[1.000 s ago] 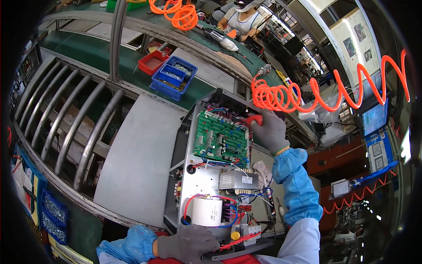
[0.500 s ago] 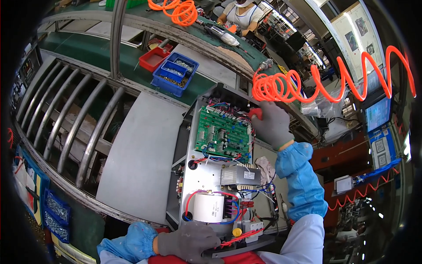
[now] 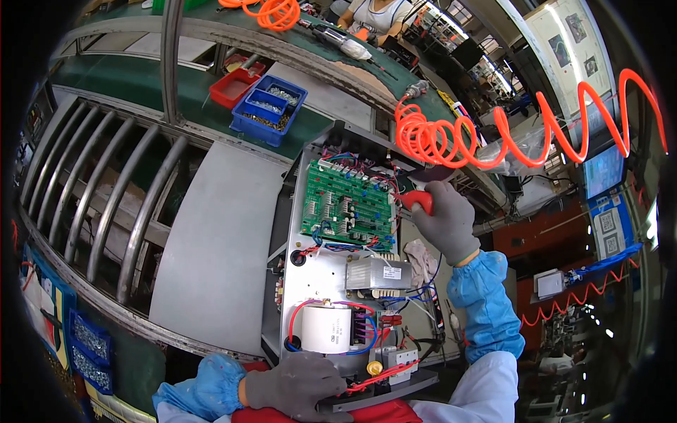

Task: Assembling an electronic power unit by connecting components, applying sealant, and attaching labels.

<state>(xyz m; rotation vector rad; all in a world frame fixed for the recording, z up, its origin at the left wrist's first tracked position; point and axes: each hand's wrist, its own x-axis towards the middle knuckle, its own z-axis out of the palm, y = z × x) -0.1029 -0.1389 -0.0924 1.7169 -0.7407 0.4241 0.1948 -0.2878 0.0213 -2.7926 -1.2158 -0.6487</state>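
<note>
Electrical chassis (image 3: 310, 282) sits upright-facing on the bench, just right of a flat grey metal sheet (image 3: 211, 261) and in front of the roller conveyor (image 3: 99, 197). Grey metal base plate, green circuit board (image 3: 345, 204) at the far end with rows of small components and blue/red wiring round it, a boxy silver transformer (image 3: 374, 273) mid-plate, a white cylindrical capacitor (image 3: 326, 328) nearer, red and blue leads looping to terminal blocks.

Left hand (image 3: 296, 384) (grey glove, blue sleeve cover) grips the chassis near edge. Right hand (image 3: 446, 222) wrapped tight round a red-handled tool (image 3: 416, 201) at the board's right edge; tip hidden, can't tell what it touches. Hands well apart.

Orange coiled air hose (image 3: 437, 137) hangs just above the right hand. Blue parts bin (image 3: 269, 109) and red tray (image 3: 236, 86) beyond.
</note>
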